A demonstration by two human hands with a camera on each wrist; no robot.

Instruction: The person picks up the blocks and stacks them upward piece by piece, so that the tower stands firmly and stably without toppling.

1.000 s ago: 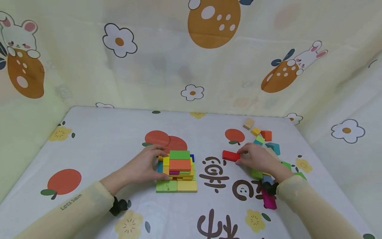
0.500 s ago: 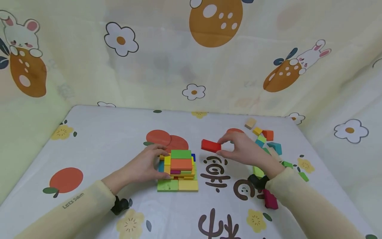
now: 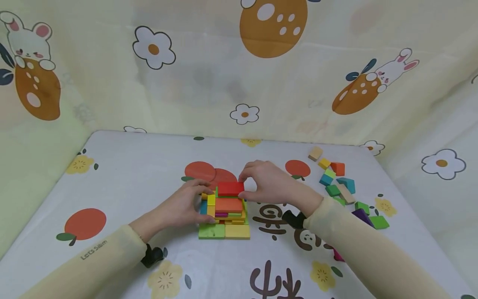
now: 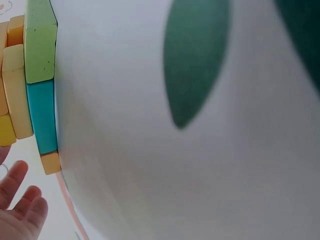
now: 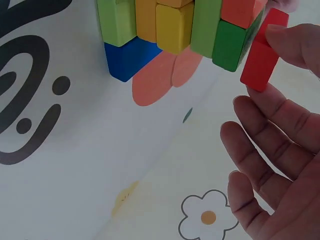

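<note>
Head view, from 9 o'clock across: the left hand [image 3: 184, 206] rests with curled fingers against the side of the block stack [image 3: 224, 211] at the counter's [image 3: 123, 174] centre, bracing rather than gripping it. The right hand [image 3: 267, 185] pinches a red block [image 3: 230, 188] on the stack's top layer. Several layers are built; many loose blocks [image 3: 337, 182] remain at 3 o'clock, unplaced.
</note>
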